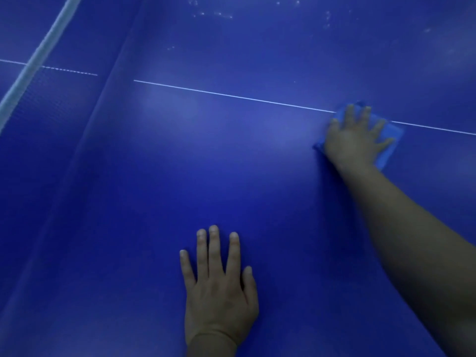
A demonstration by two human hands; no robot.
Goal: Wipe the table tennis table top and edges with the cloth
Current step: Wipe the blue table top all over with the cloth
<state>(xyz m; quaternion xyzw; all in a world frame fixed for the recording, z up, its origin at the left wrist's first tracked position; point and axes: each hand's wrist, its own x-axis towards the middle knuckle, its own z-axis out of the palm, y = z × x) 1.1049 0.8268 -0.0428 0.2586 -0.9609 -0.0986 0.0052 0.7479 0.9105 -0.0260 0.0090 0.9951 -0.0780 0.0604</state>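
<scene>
The blue table tennis table top (180,163) fills the head view. A thin white centre line (231,96) crosses it from left to right. My right hand (356,139) lies flat with spread fingers on a blue cloth (391,141), pressing it onto the table right at the white line. Most of the cloth is hidden under the hand; its edges show on the right and at the fingertips. My left hand (219,289) rests flat on the table near the bottom centre, fingers straight, holding nothing.
The net (64,104) with its white top band (38,57) runs diagonally along the left side. Pale specks and smears (213,14) mark the far part of the table at the top.
</scene>
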